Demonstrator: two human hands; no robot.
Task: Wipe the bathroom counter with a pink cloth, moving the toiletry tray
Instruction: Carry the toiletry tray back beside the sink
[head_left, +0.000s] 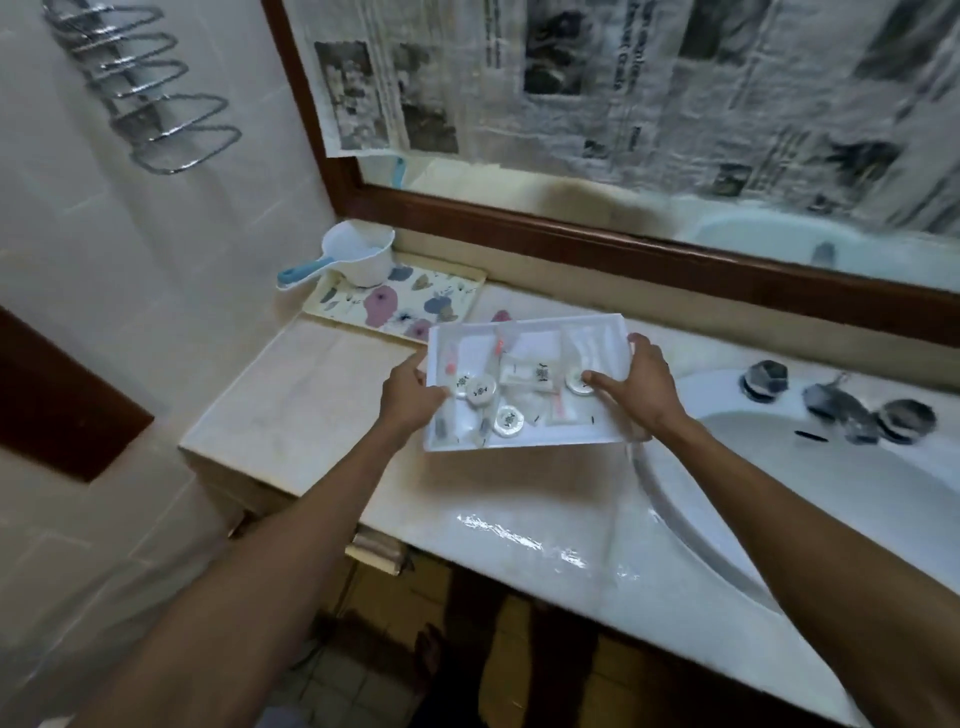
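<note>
Left hand: the left hand (410, 392) grips the left short edge of the white toiletry tray (602, 332), thumb over the rim and reaching inside, the other fingers hidden beneath.
Right hand: the right hand (641, 384) clamps the right end of the same tray, thumb stretched in over its floor beside a round white disc, fingers curled round the far right rim.
Toiletry tray: held between both hands above the counter, near the left rim of the basin (whether its near edge touches the stone cannot be told); it looks tilted a little towards the wearer.
Tray contents: round white soap discs (482, 391) with dark printed marks, a small boxed item (540, 375), sealed white sachets, and something with orange-pink parts near the left side (too blurred to name).
Counter: a pale marble-look counter (311, 395), glossy and reflecting light along the front edge.
Basin: a white basin (831, 499) set into the counter at the right, with a chrome tap and two knobs (836, 402) behind it.
Floral tray: a cream floral tray (400, 306) lies at the back left corner, just beyond the held tray.
Dipper: a white water dipper with a blue handle (358, 257) stands on that floral tray.
Mirror: a dark wood-framed mirror (519, 221) covered with newspaper sheets (649, 88).
Wall: a chrome towel rack (150, 88) on the tiled wall, upper left.
Pink cloth: not seen in this view.
</note>
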